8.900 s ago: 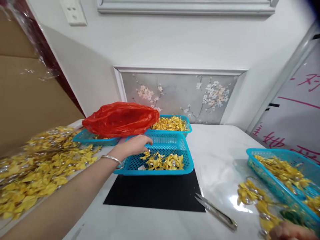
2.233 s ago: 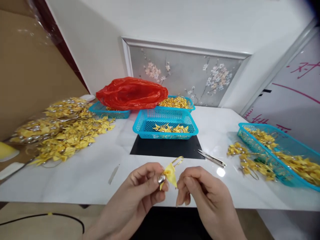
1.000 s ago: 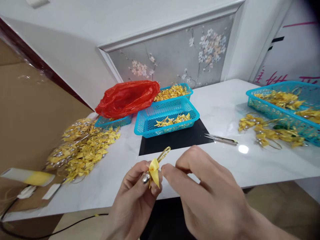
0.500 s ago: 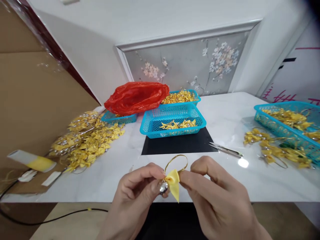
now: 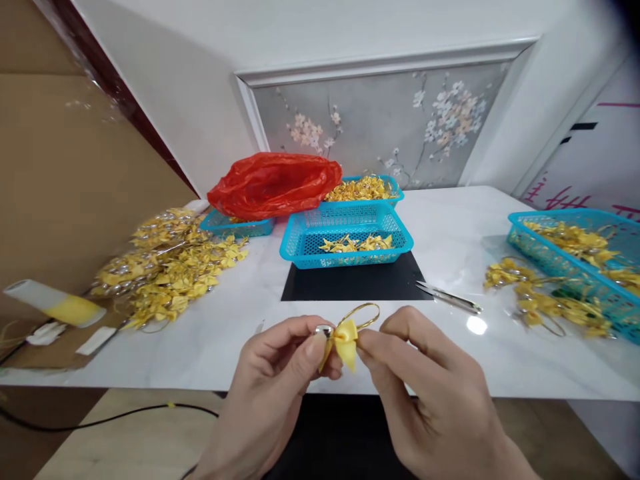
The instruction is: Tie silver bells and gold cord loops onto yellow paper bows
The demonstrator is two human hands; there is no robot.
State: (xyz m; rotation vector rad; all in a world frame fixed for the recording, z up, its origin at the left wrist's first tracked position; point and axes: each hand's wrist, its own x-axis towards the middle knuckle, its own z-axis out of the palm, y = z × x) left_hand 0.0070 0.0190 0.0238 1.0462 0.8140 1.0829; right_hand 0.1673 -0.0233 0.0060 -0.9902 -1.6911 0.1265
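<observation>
Bow (image 5: pixel 346 335) is held btwn both hands, bell (image 5: pixel 324 330) end pinched by L hand (image 5: pixel 280 380), R edge touched by R hand (image 5: pixel 430 380) (grip unclear), loop (image 5: pixel 364 306) tilted up-R.

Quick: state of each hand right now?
Left hand: closed, holding the yellow bow and its silver bead.
Right hand: closed at the bow's edge; whether it grips the gold cord can't be told.

One head-worn camera looks forward and down across a white table (image 5: pixel 450 227) toward the wall (image 5: pixel 350 30) beyond. The left hand (image 5: pixel 280 390) and right hand (image 5: pixel 425 387) are closest, large at bottom center. The wide view reaches from cardboard (image 5: pixel 55 180) at far left to a blue basket (image 5: pixel 530 250) cut off at far right.
</observation>
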